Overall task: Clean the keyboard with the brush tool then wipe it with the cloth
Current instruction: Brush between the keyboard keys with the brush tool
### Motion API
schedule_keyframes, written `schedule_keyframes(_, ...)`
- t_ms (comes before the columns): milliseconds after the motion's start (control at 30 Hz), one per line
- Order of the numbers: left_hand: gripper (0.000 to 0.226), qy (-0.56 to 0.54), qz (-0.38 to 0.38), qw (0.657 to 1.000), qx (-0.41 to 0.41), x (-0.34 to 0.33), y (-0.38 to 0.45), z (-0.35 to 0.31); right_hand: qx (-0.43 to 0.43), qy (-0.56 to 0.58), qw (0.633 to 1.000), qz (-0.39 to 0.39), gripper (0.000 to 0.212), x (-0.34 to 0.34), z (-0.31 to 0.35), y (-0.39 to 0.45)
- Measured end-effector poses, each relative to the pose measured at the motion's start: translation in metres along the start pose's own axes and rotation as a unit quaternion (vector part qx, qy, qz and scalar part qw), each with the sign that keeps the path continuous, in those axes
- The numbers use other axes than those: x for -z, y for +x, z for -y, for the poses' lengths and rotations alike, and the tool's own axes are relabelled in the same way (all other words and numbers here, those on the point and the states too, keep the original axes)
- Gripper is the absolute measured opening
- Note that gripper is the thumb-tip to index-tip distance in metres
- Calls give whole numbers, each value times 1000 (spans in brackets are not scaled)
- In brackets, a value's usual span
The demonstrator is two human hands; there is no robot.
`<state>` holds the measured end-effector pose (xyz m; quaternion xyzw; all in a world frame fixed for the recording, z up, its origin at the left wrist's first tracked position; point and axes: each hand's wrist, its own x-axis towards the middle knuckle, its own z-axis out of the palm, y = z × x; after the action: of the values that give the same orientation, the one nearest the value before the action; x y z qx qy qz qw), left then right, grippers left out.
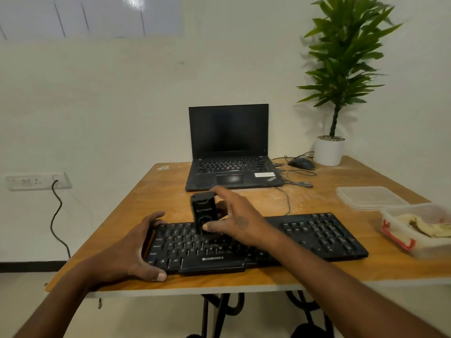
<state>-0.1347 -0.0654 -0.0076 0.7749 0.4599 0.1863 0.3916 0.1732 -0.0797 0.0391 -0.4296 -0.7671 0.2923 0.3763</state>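
Head view: right hand (234,220) grips the black brush tool (203,212) upright on the keyboard (305,235) at six o'clock on the table (170,191); left hand (131,252) clasps its left end. Cloth (424,228) lies in a container (400,240) at three o'clock.

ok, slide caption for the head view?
Right hand holds brush tool on keyboard; left hand steadies its end.
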Motion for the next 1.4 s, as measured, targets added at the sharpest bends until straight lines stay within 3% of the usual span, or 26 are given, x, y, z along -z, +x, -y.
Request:
schedule_keyframes(133,135,-2,2,1000,9,-1,-1,-4,7,-9,1000,6,61,-9,-1,6)
schedule_keyframes(400,131,15,5,1000,15,-1,-1,-8,-45,16,998,-45,58,59,-24,-34)
schedule_keyframes(633,131,23,17,999,28,-2,-1,-13,-29,-48,997,-45,59,40,-15,-27)
schedule_keyframes(933,131,29,14,999,35,0,-1,-10,-109,-31,983,-147,68,92,-42,-63)
schedule_keyframes(1067,132,36,16,999,32,1,0,-9,-85,-71,985,-129,55,76,-37,-54)
schedule_keyframes(1167,133,31,14,999,33,1,1,-9,-104,-58,983,-137,58,90,-40,-62)
schedule_keyframes(1400,133,34,13,999,20,5,4,2,-168,-65,958,-224,55,143,-54,-97)
